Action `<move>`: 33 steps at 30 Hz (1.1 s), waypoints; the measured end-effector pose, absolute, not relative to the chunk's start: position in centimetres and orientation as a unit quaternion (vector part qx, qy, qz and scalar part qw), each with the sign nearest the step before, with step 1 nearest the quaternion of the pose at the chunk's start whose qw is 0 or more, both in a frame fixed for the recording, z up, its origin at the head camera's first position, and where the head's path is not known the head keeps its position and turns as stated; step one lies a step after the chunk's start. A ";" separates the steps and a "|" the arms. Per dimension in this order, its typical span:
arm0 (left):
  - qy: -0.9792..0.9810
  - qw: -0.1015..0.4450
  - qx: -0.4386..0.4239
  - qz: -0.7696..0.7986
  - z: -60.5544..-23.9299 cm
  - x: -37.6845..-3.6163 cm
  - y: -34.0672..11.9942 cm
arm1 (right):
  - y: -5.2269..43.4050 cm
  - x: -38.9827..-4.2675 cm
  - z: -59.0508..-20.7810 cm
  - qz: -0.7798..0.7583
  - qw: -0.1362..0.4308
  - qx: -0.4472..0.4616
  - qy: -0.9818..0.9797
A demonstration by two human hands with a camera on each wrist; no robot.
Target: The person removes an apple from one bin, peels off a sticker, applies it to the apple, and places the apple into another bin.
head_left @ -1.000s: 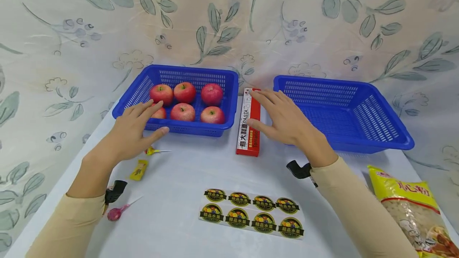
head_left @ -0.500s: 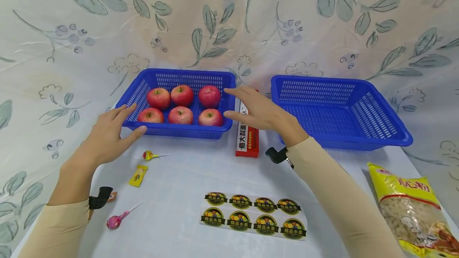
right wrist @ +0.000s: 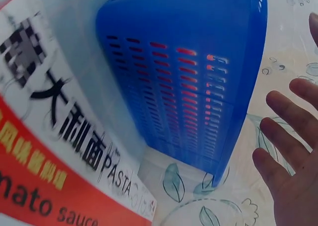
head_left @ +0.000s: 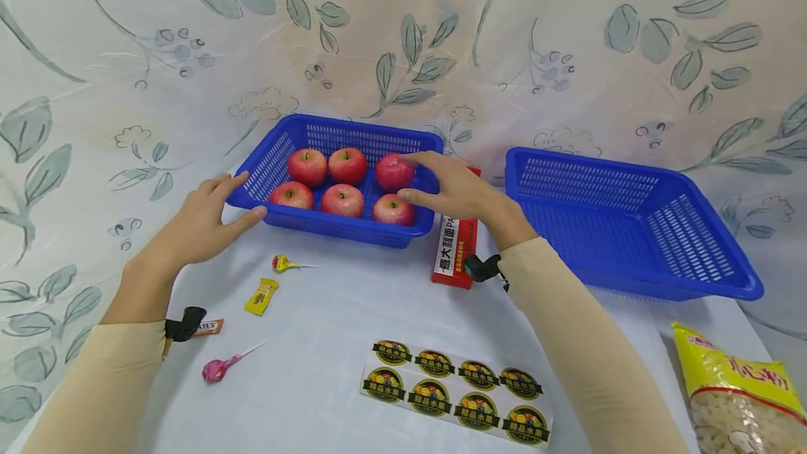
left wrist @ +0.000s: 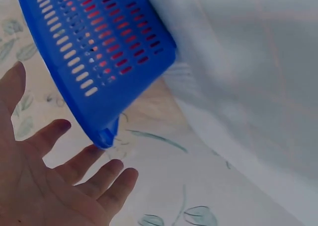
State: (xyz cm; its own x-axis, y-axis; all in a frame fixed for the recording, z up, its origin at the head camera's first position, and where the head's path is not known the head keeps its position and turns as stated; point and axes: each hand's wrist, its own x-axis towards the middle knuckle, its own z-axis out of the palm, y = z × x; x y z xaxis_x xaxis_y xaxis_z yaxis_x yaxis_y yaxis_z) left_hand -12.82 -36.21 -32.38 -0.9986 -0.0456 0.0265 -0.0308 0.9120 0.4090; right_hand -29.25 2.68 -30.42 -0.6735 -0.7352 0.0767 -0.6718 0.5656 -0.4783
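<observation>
Several red apples (head_left: 342,200) sit in two rows inside a blue plastic basket (head_left: 353,230) at the back left. My left hand (head_left: 200,224) is at the basket's left end, fingers spread; in the left wrist view its fingertips lie close to the rim corner, and contact is hard to tell. Over the right end of that basket reaches my right hand (head_left: 463,195), its thumb and fingers apart and nothing between them. From the head, its fingertips overlap the rightmost apples. The right wrist view has the fingers (right wrist: 288,136) beside the basket's rim, apart from it.
A red and white pasta box (head_left: 455,251) lies under my right wrist. Another blue basket (head_left: 605,230) stands right. Toward the front are a sticker sheet (head_left: 457,394), a yellow bag (head_left: 737,391), lollipops (head_left: 217,370) and wrapped candies (head_left: 261,296). A patterned cloth hangs behind.
My right hand has moved left from above the pasta box to the apple basket's right end. My left hand has drawn back from over the apples to the left end. The head view shifted slightly.
</observation>
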 end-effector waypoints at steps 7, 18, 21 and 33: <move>-0.974 -0.002 0.025 -0.226 -32.0 -13.7 -37.1 | 1.4 -29.6 -30.9 -0.266 0.072 -0.404 0.872; -0.971 0.001 0.038 -0.238 -32.3 -13.7 -37.2 | -0.6 -30.5 -31.7 -0.267 0.112 -0.428 0.856; -0.969 0.004 0.045 -0.243 -32.6 -13.5 -37.1 | -0.9 -30.8 -31.8 -0.264 0.127 -0.440 0.849; -0.972 0.007 0.061 -0.225 -32.7 -14.5 -36.8 | -1.0 -31.2 -31.4 -0.251 0.154 -0.452 0.842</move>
State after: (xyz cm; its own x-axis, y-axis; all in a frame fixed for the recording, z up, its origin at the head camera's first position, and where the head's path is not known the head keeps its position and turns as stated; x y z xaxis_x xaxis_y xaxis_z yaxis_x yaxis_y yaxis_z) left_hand -14.52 -36.80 -32.65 -0.9925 -0.1216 -0.0134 -0.1151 0.8915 0.4380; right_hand -31.25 -0.99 -31.41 -0.5441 -0.8384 -0.0321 -0.6837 0.4653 -0.5623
